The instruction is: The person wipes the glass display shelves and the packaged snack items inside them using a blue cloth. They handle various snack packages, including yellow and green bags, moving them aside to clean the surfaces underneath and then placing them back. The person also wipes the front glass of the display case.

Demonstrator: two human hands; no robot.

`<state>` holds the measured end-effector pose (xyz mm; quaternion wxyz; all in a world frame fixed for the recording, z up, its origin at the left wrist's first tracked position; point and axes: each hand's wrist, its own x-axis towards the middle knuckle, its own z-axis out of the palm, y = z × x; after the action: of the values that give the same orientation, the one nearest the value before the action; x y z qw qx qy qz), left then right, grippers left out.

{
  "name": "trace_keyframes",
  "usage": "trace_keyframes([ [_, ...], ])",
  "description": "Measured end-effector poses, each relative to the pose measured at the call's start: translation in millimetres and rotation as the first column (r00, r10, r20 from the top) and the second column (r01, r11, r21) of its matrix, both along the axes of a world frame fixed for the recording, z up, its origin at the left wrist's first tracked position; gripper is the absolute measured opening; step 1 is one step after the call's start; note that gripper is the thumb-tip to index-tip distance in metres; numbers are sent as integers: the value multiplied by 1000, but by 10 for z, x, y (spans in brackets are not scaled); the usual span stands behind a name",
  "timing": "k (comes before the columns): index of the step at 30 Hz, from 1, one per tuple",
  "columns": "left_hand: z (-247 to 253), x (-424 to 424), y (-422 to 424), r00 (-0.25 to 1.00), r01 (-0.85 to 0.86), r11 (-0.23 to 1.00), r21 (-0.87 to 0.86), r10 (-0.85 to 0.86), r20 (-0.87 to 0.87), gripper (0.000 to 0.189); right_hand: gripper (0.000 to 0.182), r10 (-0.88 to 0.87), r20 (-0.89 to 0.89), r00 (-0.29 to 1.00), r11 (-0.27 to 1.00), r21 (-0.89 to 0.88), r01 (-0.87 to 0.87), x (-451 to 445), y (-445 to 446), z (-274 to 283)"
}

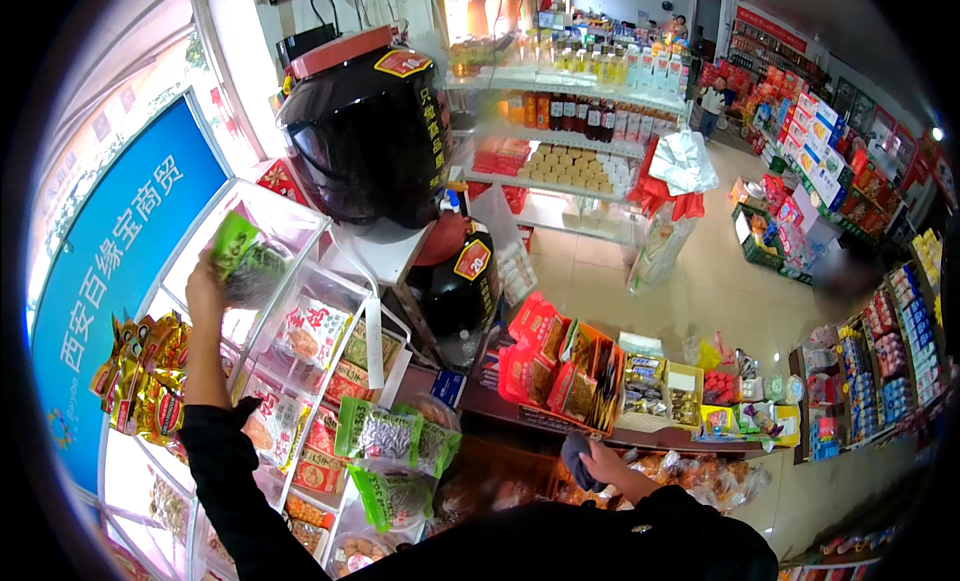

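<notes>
My left hand (205, 279) grips a green and clear plastic snack bag (244, 260) over the top bin of a slanted display rack (232, 198). The bag is slightly blurred; dark contents show through its clear part. My right hand (606, 465) holds a bunched dark grey cloth (579, 462) beside the front of a low counter. Similar green bags (382, 431) lie on the rack's lower right side, close to my body. White and red packets (311, 333) sit in a clear bin below my left hand. Gold foil bags (150, 378) are left of my forearm.
Large dark jars (367, 130) stand behind the rack. On the counter are an orange display box of red packets (570, 371) and several small goods boxes (645, 378). Shelves of bottles (577, 115) stand farther back. Someone (711, 104) stands in the far aisle.
</notes>
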<state>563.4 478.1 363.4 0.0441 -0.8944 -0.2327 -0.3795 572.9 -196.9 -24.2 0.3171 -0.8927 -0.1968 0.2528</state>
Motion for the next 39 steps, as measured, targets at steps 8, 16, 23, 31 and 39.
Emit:
trace_keyframes([
  [8, 1015, -661, -1744, 959, 150, 881, 449, -240, 151, 37, 53, 32, 76, 997, 868, 492, -65, 160, 589, 959],
  [16, -408, -768, -3135, 756, 603, 791, -100, -607, -246, 29, 65, -4, 537, 844, 612, 669, -422, 13, 1355, 2505],
  [23, -1311, -1028, -3738, 692, 584, 593, -554, -720, -41, 33, 46, -12, 112, 994, 601, 795, -82, -304, 1256, 1932],
  [31, -1919, -1437, -3603, 702, 645, 254, -721, -570, 428, 81, 32, -115, -161, 980, 295, 937, 189, -145, 1118, 2041],
  [39, -2115, -1515, -3934, 734, 430, -314, -846, -424, 530, 22, 36, -201, -145, 969, 352, 912, 210, -165, 1282, 1794],
])
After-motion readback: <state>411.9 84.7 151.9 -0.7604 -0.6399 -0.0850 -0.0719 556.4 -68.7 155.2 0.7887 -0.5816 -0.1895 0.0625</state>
